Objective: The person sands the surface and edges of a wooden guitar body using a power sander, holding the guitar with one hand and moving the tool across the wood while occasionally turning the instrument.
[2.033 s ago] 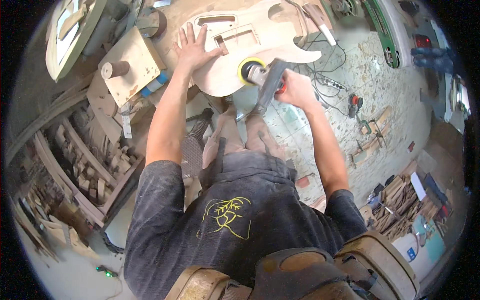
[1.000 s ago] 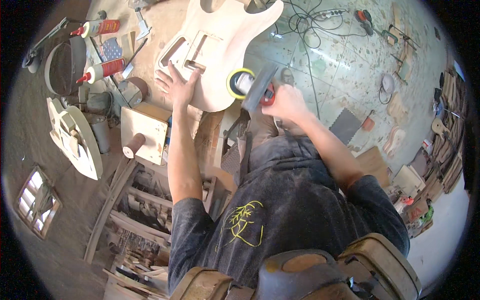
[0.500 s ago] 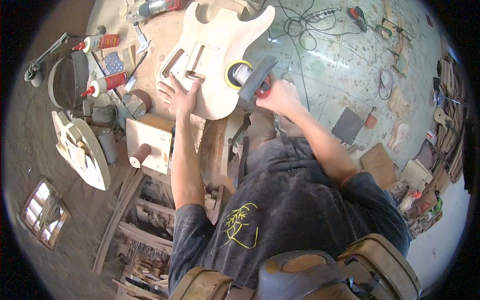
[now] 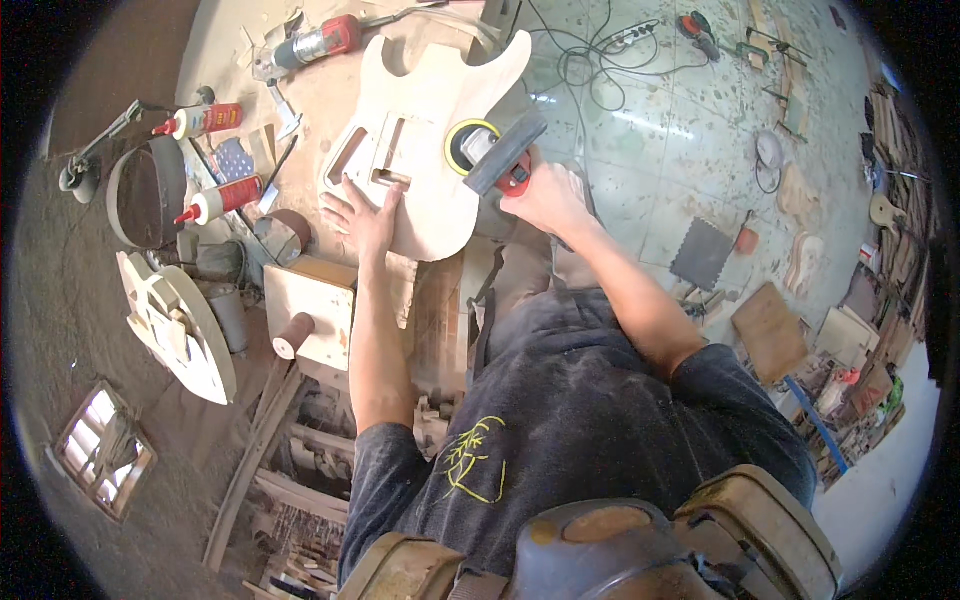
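Observation:
A pale wooden electric guitar body (image 4: 440, 215) with routed cavities lies on the workbench, its two horns pointing away from me. My left hand (image 4: 362, 218) rests on its near left part, fingers spread and stretched out beside the cavities. In my right hand (image 4: 550, 198) is a power sander (image 4: 505, 152) with a round yellow-rimmed pad and a grey and red body. My fingers are wrapped round its red part. The pad stands tilted at the right edge of the guitar body; whether it touches the wood I cannot tell.
Left on the workbench (image 4: 320, 100) lie two red-and-white glue bottles (image 4: 230, 198) and a red and silver power tool (image 4: 315, 48). A second guitar body (image 4: 180, 325) stands lower left. Cables (image 4: 600, 65) and a dark mat (image 4: 703, 252) lie on the floor at right.
The whole view has shifted, so the bench and guitar body sit slightly lower in it. My left hand stays on the body, and the sander remains by its right edge.

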`<state>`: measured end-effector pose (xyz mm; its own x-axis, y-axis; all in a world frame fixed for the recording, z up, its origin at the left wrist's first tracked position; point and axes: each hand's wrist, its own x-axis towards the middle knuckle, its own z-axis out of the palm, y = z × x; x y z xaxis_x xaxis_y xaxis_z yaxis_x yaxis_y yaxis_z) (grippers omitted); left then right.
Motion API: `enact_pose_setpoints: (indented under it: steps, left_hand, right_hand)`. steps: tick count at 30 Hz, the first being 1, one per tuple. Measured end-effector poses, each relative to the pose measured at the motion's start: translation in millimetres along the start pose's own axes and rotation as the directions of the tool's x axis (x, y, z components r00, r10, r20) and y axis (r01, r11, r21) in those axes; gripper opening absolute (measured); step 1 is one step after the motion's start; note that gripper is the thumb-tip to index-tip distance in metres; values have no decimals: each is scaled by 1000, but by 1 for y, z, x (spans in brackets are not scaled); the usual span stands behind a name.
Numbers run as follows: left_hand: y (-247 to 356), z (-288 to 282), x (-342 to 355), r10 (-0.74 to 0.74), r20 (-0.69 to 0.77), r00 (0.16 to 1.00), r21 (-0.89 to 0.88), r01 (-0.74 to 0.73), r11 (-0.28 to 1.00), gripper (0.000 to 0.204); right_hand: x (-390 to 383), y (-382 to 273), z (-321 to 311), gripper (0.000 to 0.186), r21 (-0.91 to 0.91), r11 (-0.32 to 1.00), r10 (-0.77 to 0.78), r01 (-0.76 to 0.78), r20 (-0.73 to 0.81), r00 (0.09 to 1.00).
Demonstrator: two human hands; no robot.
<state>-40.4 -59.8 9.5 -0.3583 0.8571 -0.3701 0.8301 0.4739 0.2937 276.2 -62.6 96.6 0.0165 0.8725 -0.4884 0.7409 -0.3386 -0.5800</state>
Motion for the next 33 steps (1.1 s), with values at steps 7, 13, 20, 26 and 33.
enact_pose_setpoints:
  steps: [7,13,20,26,33]
  left_hand:
    - [4,-2,0,0,4,1000,64,0,998,115]
    - [-2,1,2,-12,6,1000,52,12,999,117]
    - [0,4,1,-14,-7,1000,-5,14,1000,116]
    - [-7,3,1,-13,-12,1000,-18,13,1000,117]
    - [-2,5,0,-6,-19,1000,-17,5,1000,118]
  right_hand:
    - [9,1,4,51,66,997,47,-42,-64,997]
    - [16,6,0,67,88,993,80,-73,-76,994]
    - [5,1,5,59,58,998,26,-17,-150,988]
    - [14,22,-23,63,15,999,54,-52,-182,982]
    - [48,42,-54,60,-155,988,-27,-12,-252,967]
